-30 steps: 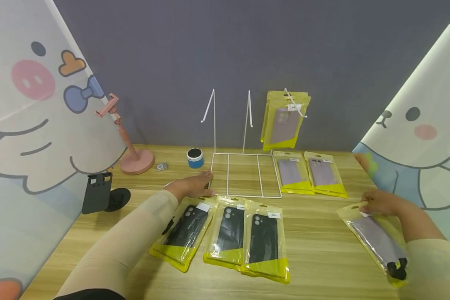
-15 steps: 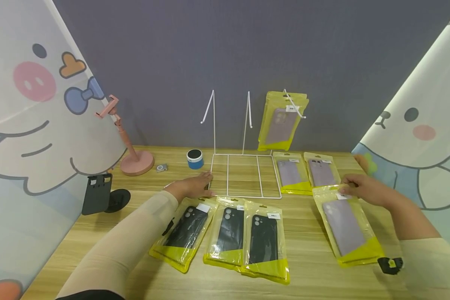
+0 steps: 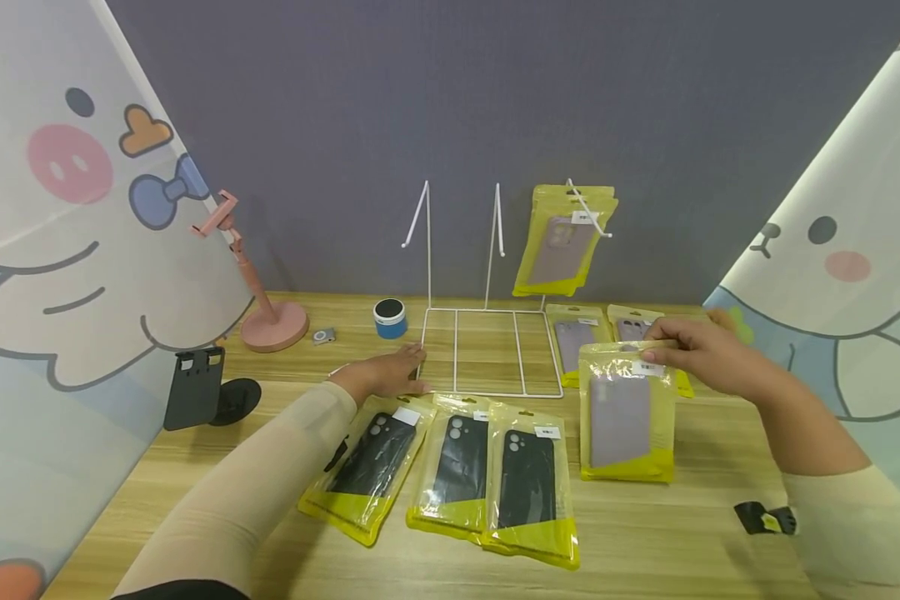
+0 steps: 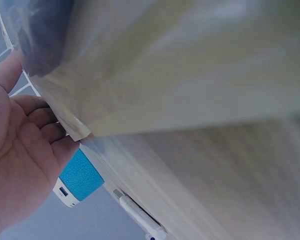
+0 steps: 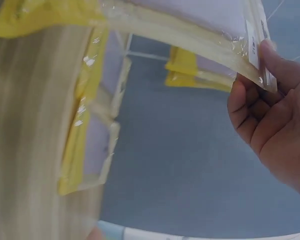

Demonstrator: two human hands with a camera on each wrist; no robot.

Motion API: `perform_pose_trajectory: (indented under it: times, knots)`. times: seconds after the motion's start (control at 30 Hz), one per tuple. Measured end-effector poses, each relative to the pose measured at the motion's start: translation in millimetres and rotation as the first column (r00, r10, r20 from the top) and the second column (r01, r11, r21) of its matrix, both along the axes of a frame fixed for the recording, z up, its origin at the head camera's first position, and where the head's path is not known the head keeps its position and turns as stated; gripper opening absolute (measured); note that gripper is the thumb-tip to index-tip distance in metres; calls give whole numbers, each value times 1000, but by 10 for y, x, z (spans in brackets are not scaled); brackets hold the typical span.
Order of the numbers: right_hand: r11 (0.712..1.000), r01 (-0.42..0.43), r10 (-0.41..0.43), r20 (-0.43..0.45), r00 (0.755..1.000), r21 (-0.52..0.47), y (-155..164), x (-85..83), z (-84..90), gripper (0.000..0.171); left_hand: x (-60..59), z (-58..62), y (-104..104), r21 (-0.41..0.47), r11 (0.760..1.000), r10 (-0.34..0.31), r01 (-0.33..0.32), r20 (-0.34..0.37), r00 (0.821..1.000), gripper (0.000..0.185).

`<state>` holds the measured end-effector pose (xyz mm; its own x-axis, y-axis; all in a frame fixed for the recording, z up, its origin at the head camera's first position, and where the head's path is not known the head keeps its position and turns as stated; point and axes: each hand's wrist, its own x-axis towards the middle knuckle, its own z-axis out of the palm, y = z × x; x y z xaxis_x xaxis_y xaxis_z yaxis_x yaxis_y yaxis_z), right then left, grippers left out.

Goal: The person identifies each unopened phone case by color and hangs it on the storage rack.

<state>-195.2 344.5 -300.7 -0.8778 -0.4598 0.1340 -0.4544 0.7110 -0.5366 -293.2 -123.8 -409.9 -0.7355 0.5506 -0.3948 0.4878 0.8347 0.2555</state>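
Lifted since half a second ago: the lilac case packet (image 3: 627, 412), then flat on the tabletop (image 3: 667, 533) at about four o'clock of the wire stand (image 3: 487, 350), now hanging upright just off the stand's three o'clock corner, bottom edge over the wood. Pinched at its top right corner by the right hand (image 3: 701, 354), thumb and curled fingers (image 5: 262, 107) closed on the header beside the white label. Long axis near vertical, header at twelve o'clock, yellow foot at six; bulk of the packet hanging down and to nine o'clock of the grip, clear of the two lilac packets (image 3: 577, 337) lying behind it. Up at eleven o'clock of the grip, the right-hand hook (image 3: 588, 208) already loaded with hanging packets (image 3: 564, 246); the two bare hooks (image 3: 457, 217) further toward ten o'clock. Right hand plainly the nearer to all three hooks. Unmoved: the left hand (image 3: 386, 372), resting flat with relaxed fingers at the stand's front left corner, holding nothing. Three black case packets (image 3: 457, 467) in a row at six o'clock of the stand. Blue speaker (image 3: 390, 317) and pink phone holder (image 3: 258, 283) back at ten o'clock.
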Motion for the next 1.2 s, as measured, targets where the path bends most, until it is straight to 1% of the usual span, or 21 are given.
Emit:
perform_pose_trajectory:
  times: [0.13,0.2,0.27,0.4,0.47,0.63,0.7,0.83,0.97,1.03,1.1,1.2]
  knots:
    - [999,27,-25,-44,999,33,-111,-1,138,11,-3,-14,-5,-8,1000,-1,1,-8,1000,84]
    - [998,39,-37,-45,998,44,-155,-16,206,11,-3,-16,-5,-14,1000,-1,1,-9,1000,85]
    - [998,55,-54,-20,998,39,-201,-41,275,12,-4,-13,-4,-15,1000,-1,1,-9,1000,85]
    - [991,118,-116,-38,993,57,-277,-100,416,13,-4,-9,-2,-16,1000,1,-1,-4,1000,85]
    - [988,142,-138,-62,988,56,-318,-130,497,13,-5,-10,-2,-13,1000,4,-4,-4,1000,86]
    - [986,165,-164,-111,980,1,-431,-188,690,14,-9,-12,-2,-10,1000,4,-4,-4,1000,85]
    - [982,186,-189,-107,976,-38,-474,-197,746,18,-6,-11,-3,-8,1000,3,-3,-4,1000,84]
    - [965,222,-234,-75,969,-137,-520,-237,821,26,2,-13,-5,-9,1000,3,-3,-6,1000,84]
    - [949,225,-244,-62,968,-219,-532,-300,861,31,1,-8,-1,-8,1000,10,-10,0,1000,85]
    - [946,227,-248,-64,967,-232,-536,-333,869,33,1,-4,1,-10,1000,13,-13,3,1000,85]
    - [946,233,-254,-71,965,-224,-536,-372,865,33,2,0,-1,-14,1000,12,-12,5,1000,85]
    - [956,225,-249,-117,961,-189,-539,-458,846,31,9,2,-8,-13,1000,8,-8,8,1000,84]
